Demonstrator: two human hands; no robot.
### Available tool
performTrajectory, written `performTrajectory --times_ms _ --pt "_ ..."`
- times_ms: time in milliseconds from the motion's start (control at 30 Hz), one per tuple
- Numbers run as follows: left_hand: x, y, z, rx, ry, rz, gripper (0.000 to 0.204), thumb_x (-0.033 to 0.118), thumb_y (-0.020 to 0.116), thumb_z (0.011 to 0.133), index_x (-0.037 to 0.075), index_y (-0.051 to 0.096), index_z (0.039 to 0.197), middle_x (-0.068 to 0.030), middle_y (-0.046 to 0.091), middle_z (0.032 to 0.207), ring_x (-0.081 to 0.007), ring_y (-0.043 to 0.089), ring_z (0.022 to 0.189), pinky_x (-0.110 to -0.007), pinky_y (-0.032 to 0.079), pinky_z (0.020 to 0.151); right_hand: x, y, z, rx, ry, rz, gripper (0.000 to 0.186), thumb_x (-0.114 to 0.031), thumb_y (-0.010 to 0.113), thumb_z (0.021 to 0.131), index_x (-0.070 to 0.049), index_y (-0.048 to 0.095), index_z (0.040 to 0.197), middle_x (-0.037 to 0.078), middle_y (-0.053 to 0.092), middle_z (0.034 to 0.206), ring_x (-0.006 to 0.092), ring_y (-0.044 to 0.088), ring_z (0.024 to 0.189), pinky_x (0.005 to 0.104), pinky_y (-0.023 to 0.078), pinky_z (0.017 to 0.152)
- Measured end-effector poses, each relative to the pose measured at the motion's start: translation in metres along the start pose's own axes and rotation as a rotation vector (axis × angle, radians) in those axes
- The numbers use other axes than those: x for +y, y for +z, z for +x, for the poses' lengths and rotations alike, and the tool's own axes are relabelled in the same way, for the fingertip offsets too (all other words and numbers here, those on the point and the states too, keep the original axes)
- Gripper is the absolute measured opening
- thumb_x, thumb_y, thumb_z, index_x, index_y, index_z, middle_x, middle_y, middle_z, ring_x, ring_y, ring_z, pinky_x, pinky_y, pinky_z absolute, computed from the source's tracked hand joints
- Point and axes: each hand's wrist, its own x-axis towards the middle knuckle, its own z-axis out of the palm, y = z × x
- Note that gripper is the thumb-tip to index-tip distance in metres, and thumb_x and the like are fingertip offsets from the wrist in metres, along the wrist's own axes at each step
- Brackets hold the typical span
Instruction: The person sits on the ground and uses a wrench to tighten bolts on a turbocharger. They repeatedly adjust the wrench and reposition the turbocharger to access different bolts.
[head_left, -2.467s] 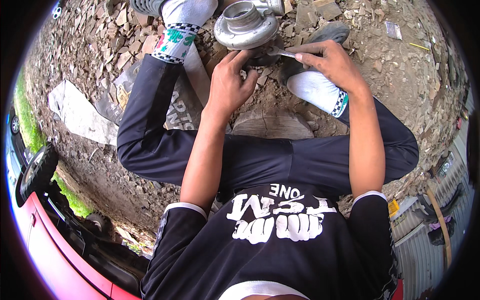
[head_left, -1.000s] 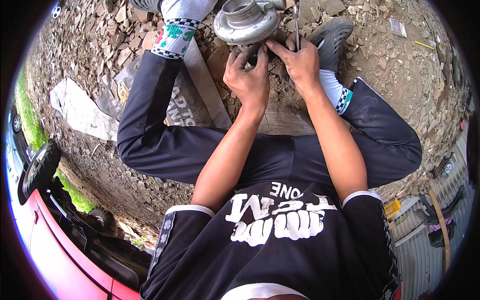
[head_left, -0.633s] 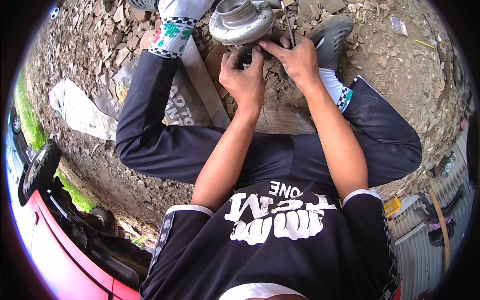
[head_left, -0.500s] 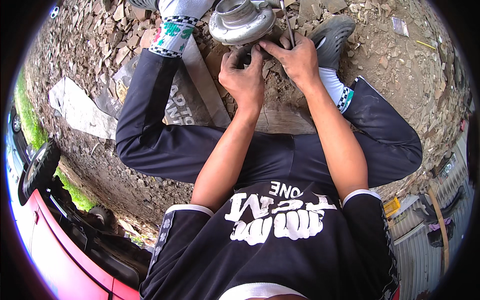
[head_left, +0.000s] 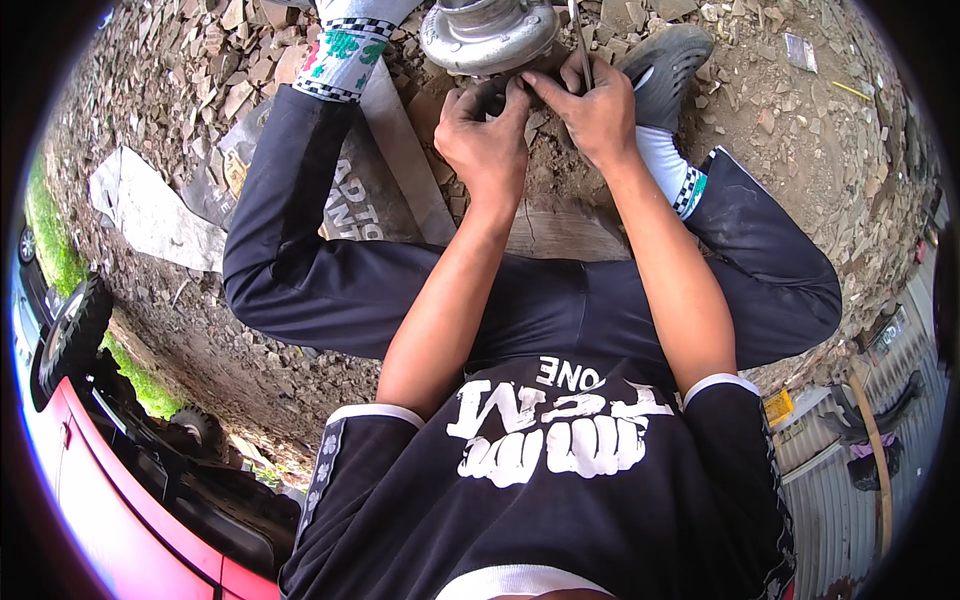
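A round silver cast-metal housing (head_left: 488, 45), like a turbocharger's, sits at the top centre, cut off by the frame's upper edge. My left hand (head_left: 484, 145) is closed just below its near rim, thumb and fingers curled together; what they pinch is too dark and small to make out. Beside it, my right hand (head_left: 603, 118) has a thin metal rod-like tool (head_left: 579, 38) between its fingers, standing up past the housing's right side. My right thumb and fingertip meet near the left thumb, under the rim. The tool's ends are hidden or out of frame.
My bent legs (head_left: 300, 270) frame the work on both sides, a dark clog (head_left: 675, 70) on the right foot. Beneath lie a wooden board (head_left: 560, 232), a printed sack (head_left: 370, 200) and broken stone chips (head_left: 235, 70). A red vehicle (head_left: 110, 480) stands lower left, corrugated sheets (head_left: 830, 510) lower right.
The housing now sits slightly higher in the picture. Both hands stay under its rim, with only small finger movement, and the rod-like tool remains in my right hand.
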Motion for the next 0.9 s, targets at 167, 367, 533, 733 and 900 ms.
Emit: performTrajectory --times_ms 167,367,533,733,900 --pt "-0.004 0.001 0.001 -0.021 0.007 -0.029 0.028 0.019 0.084 0.085 -0.006 0.078 0.097 -0.0092 0.073 0.085 -0.0141 0.067 0.075 -0.029 0.053 0.072 -0.001 -0.007 0.002 -0.034 0.06 0.049 0.048 -0.028 0.091 0.079 -0.007 0.05 0.067 -0.001 0.051 0.06 0.0096 0.045 0.059 0.0308 0.044 0.057" --pt "0.001 0.002 -0.001 -0.024 -0.078 -0.102 0.029 0.018 0.085 0.087 -0.006 0.078 0.101 -0.0075 0.075 0.088 -0.0116 0.067 0.08 -0.026 0.052 0.075 -0.005 -0.005 0.0 -0.035 0.166 0.1 0.048 -0.029 0.091 0.081 -0.01 0.048 0.072 -0.008 0.043 0.066 0.0062 0.038 0.064 0.0271 0.036 0.057" --pt "-0.002 0.006 -0.003 -0.002 -0.059 -0.136 0.023 0.015 0.081 0.086 -0.004 0.079 0.097 -0.0113 0.075 0.088 -0.0186 0.07 0.078 -0.032 0.054 0.075 -0.005 -0.008 0.002 -0.079 0.146 0.148 0.047 -0.026 0.091 0.081 -0.012 0.047 0.072 -0.008 0.044 0.067 0.0056 0.038 0.065 0.0266 0.035 0.057" --pt "-0.003 0.004 -0.003 -0.027 0.034 -0.059 0.021 0.014 0.081 0.085 -0.005 0.078 0.095 -0.0119 0.074 0.088 -0.0202 0.069 0.078 -0.032 0.054 0.075 -0.002 -0.01 0.001 -0.092 0.176 0.191 0.042 -0.023 0.09 0.08 -0.009 0.051 0.07 -0.006 0.053 0.067 0.0059 0.045 0.065 0.0271 0.042 0.059" --pt "-0.007 0.004 -0.004 -0.022 0.047 -0.037 0.026 0.016 0.082 0.089 -0.006 0.077 0.103 -0.0075 0.074 0.088 -0.0113 0.066 0.08 -0.027 0.052 0.075 -0.013 -0.013 0.006 -0.127 0.171 0.144 0.038 -0.022 0.09 0.08 -0.008 0.055 0.071 -0.005 0.057 0.068 0.0059 0.049 0.065 0.0269 0.044 0.06"
